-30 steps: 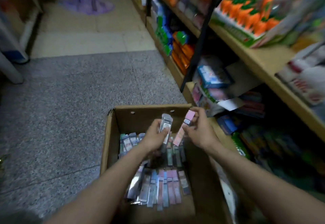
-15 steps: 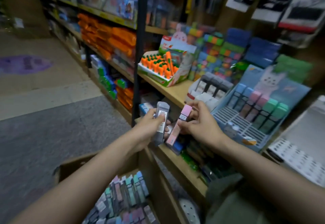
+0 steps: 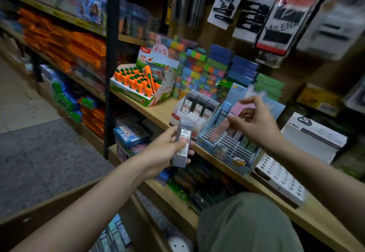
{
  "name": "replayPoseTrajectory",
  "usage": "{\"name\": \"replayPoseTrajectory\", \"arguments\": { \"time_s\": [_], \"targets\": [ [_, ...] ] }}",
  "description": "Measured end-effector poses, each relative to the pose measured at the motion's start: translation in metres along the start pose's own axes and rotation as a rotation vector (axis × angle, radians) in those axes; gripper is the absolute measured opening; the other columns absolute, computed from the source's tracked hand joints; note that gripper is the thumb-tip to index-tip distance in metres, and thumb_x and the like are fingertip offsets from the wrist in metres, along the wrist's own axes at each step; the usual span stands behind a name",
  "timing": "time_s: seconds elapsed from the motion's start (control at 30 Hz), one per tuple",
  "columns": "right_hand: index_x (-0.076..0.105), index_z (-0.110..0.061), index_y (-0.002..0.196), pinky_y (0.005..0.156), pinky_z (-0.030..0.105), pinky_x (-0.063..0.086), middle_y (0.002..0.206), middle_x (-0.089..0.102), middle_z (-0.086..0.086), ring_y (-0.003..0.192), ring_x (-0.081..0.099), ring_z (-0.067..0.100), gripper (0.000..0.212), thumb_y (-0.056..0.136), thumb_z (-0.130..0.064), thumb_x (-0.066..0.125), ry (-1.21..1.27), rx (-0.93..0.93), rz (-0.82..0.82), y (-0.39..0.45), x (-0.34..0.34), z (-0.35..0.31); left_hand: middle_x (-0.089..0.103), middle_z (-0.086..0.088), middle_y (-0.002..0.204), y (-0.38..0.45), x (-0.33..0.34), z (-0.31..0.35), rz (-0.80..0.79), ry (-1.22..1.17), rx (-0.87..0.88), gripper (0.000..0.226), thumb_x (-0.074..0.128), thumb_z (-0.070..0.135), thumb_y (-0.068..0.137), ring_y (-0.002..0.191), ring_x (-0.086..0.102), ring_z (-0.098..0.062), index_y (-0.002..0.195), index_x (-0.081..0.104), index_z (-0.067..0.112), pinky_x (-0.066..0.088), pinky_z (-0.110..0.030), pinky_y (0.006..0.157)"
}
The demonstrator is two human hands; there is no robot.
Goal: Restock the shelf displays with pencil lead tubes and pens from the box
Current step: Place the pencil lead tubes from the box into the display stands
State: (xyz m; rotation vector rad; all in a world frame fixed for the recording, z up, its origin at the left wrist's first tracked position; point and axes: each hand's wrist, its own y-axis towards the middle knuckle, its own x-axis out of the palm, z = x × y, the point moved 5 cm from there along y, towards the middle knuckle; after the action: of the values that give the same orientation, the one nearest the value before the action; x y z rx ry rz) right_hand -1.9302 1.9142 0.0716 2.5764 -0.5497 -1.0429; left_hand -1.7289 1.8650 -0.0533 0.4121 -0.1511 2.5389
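My left hand [image 3: 167, 149] grips a grey pencil lead tube [image 3: 182, 143] with a white and red label, held upright in front of the wooden shelf [image 3: 156, 113]. My right hand [image 3: 254, 121] pinches a pink lead tube [image 3: 223, 129] and holds it slanted over the slots of the blue display [image 3: 227, 149], which has several pastel tubes standing in it. A white display [image 3: 197, 111] with dark grey tubes stands just left of the blue one. The cardboard box [image 3: 39, 212] is at the bottom left, with pastel tubes [image 3: 116, 234] showing inside.
An orange carrot-item display [image 3: 142, 83] sits to the left on the same shelf, with stacked colourful erasers [image 3: 199, 69] behind. White boxes [image 3: 296, 152] stand at the right. A black upright post [image 3: 111, 63] divides the shelving. My knee [image 3: 246, 224] is below the shelf.
My view rose from the box on the floor to the shelf. Both hands came up with their tubes; my right hand carried the pink tube rightward over the blue display.
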Motion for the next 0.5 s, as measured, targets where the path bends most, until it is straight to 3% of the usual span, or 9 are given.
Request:
{"name": "replayPoseTrajectory", "arguments": {
  "time_s": [0.13, 0.3, 0.5],
  "targets": [
    [0.05, -0.023, 0.098, 0.051, 0.006, 0.046, 0.082, 0.059, -0.015, 0.067, 0.061, -0.01, 0.036, 0.079, -0.018, 0.08, -0.285, -0.135, 0.114, 0.022, -0.031, 0.0, 0.073, 0.003, 0.094, 0.005, 0.003, -0.004, 0.008, 0.014, 0.022, 0.028, 0.05, 0.014, 0.1, 0.087, 0.07, -0.016, 0.126, 0.051, 0.025, 0.056, -0.034, 0.072],
    [0.049, -0.023, 0.093, 0.059, 0.004, 0.038, 0.076, 0.052, -0.023, 0.068, 0.057, -0.006, 0.036, 0.078, -0.012, 0.08, -0.478, -0.229, 0.036, 0.033, -0.026, 0.017, 0.073, 0.002, 0.094, 0.005, -0.001, -0.004, 0.047, 0.015, 0.023, 0.028, 0.049, 0.012, 0.1, 0.082, 0.071, -0.014, 0.125, 0.052, 0.025, 0.057, -0.034, 0.069],
    [0.048, -0.02, 0.094, 0.067, 0.03, 0.052, 0.078, 0.057, -0.011, 0.073, 0.062, 0.011, 0.033, 0.083, -0.003, 0.074, -0.488, -0.235, 0.001, 0.04, -0.008, 0.032, 0.069, -0.006, 0.105, 0.001, -0.008, -0.005, 0.098, 0.005, 0.009, 0.028, 0.047, 0.009, 0.101, 0.081, 0.069, -0.015, 0.126, 0.049, 0.021, 0.059, -0.033, 0.068]
  ]
}}
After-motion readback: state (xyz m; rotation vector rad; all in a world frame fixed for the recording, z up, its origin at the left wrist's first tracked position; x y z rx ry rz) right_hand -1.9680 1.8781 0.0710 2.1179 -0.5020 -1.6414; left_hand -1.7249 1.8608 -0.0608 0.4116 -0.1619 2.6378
